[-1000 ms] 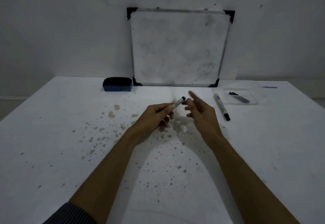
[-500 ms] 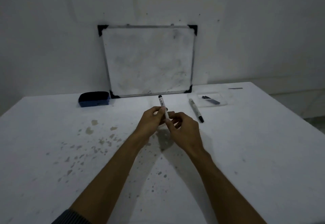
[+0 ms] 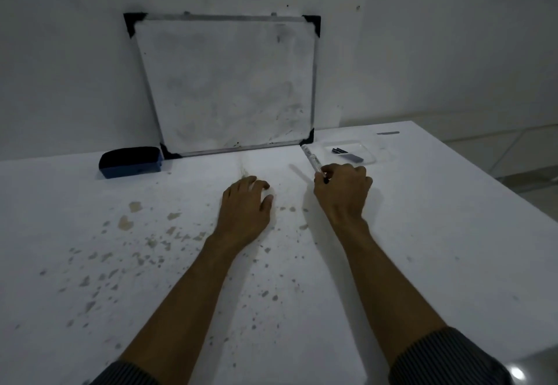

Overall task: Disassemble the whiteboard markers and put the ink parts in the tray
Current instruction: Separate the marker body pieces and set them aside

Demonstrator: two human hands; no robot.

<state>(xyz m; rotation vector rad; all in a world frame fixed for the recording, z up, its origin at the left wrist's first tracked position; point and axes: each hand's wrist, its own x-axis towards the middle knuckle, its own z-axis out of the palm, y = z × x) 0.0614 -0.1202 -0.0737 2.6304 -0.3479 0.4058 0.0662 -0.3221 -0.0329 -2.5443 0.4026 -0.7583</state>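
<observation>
Since half a second ago, left hand (image 3: 246, 203) dropped flat onto the worktop (image 3: 437, 233), empty as far as I can tell. Right hand (image 3: 342, 189) now pinches the whiteboard marker (image 3: 311, 159), pointing away-left, tray (image 3: 367, 159) just beyond to the right.

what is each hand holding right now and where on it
The right hand pinches the marker at its dark near end. The left hand lies on the table, apparently empty.

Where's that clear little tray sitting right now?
The tray sits at the far right of the table, just beyond the right hand and right of the whiteboard's lower corner.
</observation>
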